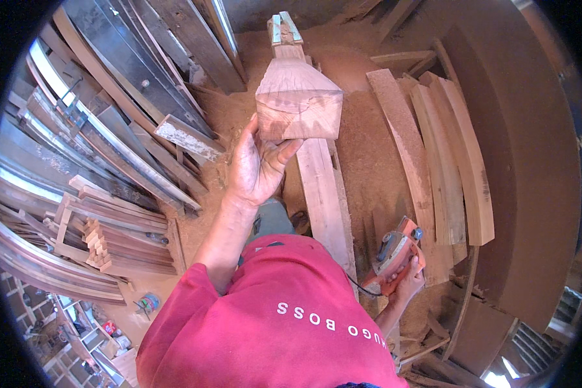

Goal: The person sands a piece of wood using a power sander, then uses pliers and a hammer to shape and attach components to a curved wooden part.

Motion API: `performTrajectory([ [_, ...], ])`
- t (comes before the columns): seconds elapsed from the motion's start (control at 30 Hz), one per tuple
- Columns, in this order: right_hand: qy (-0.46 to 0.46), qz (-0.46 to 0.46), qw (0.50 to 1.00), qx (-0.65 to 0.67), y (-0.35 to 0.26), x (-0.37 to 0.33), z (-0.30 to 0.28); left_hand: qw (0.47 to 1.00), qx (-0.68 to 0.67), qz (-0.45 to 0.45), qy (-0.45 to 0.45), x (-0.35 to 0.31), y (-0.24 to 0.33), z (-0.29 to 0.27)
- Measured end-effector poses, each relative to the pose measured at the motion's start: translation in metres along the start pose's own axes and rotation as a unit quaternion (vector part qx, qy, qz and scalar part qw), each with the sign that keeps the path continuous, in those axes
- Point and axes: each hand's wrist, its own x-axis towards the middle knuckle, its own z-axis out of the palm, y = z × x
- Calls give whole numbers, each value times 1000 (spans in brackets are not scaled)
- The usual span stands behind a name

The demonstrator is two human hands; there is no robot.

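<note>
My left hand supports a thick piece of timber from below, with its thumb and fingers at the lower edge of the end face. That face is turned toward me, and a darker patch marks its lower left. The timber's top looks pale and narrows away from me toward a wooden support with light strips on it. Low at my right side, my right hand is wrapped round an orange electric planer. A black cord trails from the planer toward my shirt.
A long plank runs below the timber. Several curved boards lie to the right beside a brown panel. Stacked timber and long curved strips crowd the left. Sawdust covers the ground.
</note>
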Motion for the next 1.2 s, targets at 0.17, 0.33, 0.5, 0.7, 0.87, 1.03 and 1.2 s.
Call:
performTrajectory([
  [0.17, 0, -11, 999, -31, 15, 9, -10, 999, 31, 1, 17, 0, 1, -1],
  [0.33, 2, 2, 1000, -1, 1, 0, -1, 999, 29, -6, 24, 2, 2, -2],
  [0.5, 6, -6, 1000, -7, 8, 7, -5, 1000, 0, -9, -13, 1, 1, -1],
  [0.7, 30, -27, 999, -3, 14, 10, -4, 999, -33, -4, -10, 0, -2, 0],
  [0.87, 25, -14, 1000, -5, 23, 12, -10, 999, -32, -27, -2, 3, 1, -9],
  [1.03, 31, -1, 999, 30, 6, 0, -2, 1000, -2, -23, 18, 8, 0, 0],
  [1.2, 36, 3, 999, 19, 14, 9, -8, 993, 79, 24, 81, 3, 12, -1],
])
